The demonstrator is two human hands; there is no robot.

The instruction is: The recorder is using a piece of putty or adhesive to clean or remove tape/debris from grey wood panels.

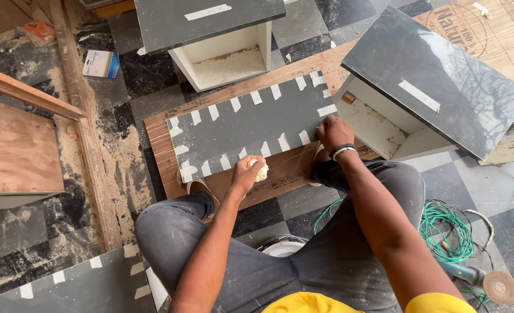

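A dark grey panel (pixel 251 124) edged with several strips of white tape lies on a brown board (pixel 280 174) on the floor in front of my knees. My left hand (pixel 246 172) is closed on a pale crumpled wad (pixel 261 171) at the panel's near edge. My right hand (pixel 332 132) presses its fingers on the panel's right near corner, by the tape strips. A band circles my right wrist.
Two white open boxes with dark grey tops stand beyond the panel, one at the back (pixel 222 40) and one at the right (pixel 431 87). Green cable (pixel 442 229) and a grinder (pixel 489 284) lie at the right. Sawdust and wooden boards (pixel 13 150) sit at the left.
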